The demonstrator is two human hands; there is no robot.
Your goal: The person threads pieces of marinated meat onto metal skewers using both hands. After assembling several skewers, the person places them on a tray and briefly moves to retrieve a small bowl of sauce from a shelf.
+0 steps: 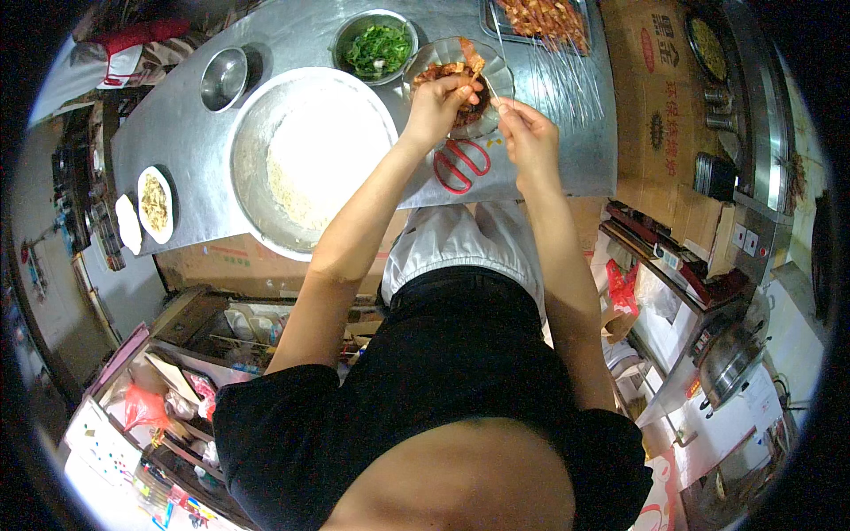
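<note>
Over a clear bowl [503, 66] of dark marinated meat pieces [468, 114], my left hand [438, 106] pinches a strip of reddish meat [473, 56]. My right hand [530, 136] grips a thin metal skewer [490, 85] near its lower end; the skewer slants up towards the meat strip. Whether its tip has pierced the meat is hidden by my fingers. Just below the bowl lie scissors with red handles [458, 166], their blades mostly out of sight. At the upper right, a metal tray [488, 20] bears skewered meat [544, 20], with several skewer ends [568, 83] hanging over its edge.
A wide metal basin [249, 159], glaring white inside, sits left of my arm. Beyond it are a steel bowl of chopped greens [378, 50], a small metal bowl [224, 79] and a white dish of food [155, 204]. Flattened cardboard [637, 99] flanks the steel table [186, 139].
</note>
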